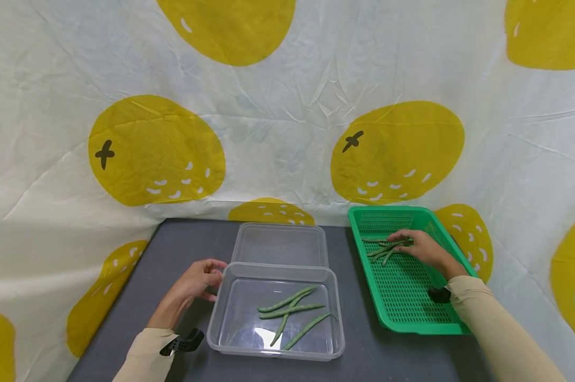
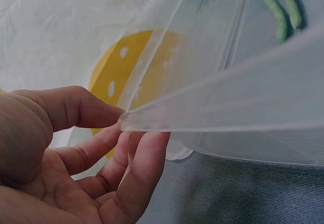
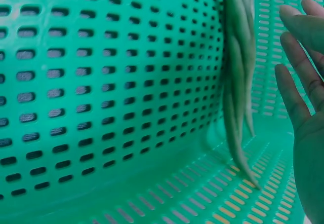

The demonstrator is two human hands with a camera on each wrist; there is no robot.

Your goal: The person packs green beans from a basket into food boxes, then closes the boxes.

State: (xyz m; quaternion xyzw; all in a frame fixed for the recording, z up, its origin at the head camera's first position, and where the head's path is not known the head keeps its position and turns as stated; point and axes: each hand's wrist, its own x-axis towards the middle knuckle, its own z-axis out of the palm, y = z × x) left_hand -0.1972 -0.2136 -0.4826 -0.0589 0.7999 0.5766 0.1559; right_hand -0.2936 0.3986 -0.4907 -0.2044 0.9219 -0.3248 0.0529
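Left hand (image 1: 202, 278) pinches the plastic container (image 1: 239, 302) by its far-left corner, likely steadying it; right hand (image 1: 422, 247), fingers parted, reaches green beans (image 1: 386, 248) in the basket (image 1: 397, 294).

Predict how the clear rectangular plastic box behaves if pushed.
The box would likely slide rather than tip, being low and broad. It looks light, with thin clear walls; the long green beans lying loose inside may shift.

the desk (image 1: 187, 244) is dark grey. toward its far right corner, the basket (image 1: 397, 297) is bright green with rows of slots; nearer the front edge, the container (image 1: 239, 297) is clear, the beans (image 1: 292, 311) duller green. the cloth (image 1: 277, 138) is off-white with mustard-yellow ovals (image 1: 397, 164).
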